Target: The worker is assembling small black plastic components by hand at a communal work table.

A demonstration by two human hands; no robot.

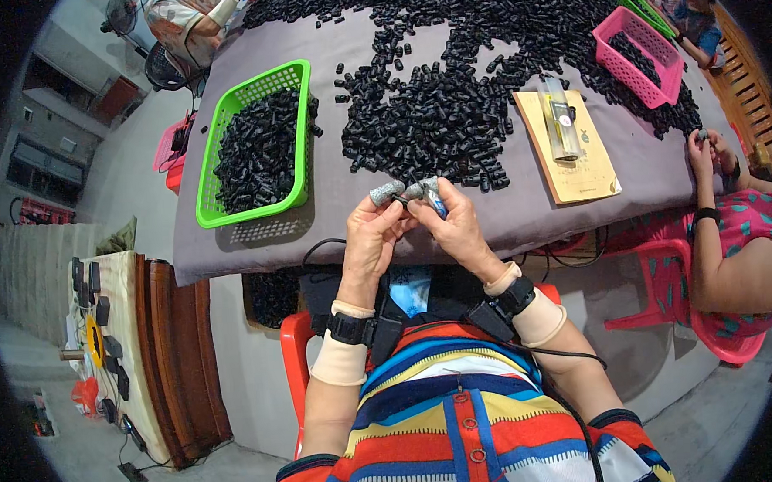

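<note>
My left hand (pixel 370 238) and my right hand (pixel 455 229) meet just over the near edge of the cloth-covered table (pixel 330 170). Grey wrapping covers some fingertips on both hands, and a bit of blue shows on a right finger. Pinched between the fingertips of both hands is a small black plastic piece (pixel 400 198), mostly hidden by the fingers. Right beyond my hands lies a heap of small black cylindrical pieces (pixel 428 125). To the left, a bright green basket (pixel 303 132) holds many more of them.
A brown cardboard-coloured pad (pixel 568 179) with a clear plastic package (pixel 560 123) lies right of the heap. Beyond it stands a pink basket (pixel 670 86). Black pieces spread across the far table. A person (pixel 727 249) sits at the right; others work at the far corners.
</note>
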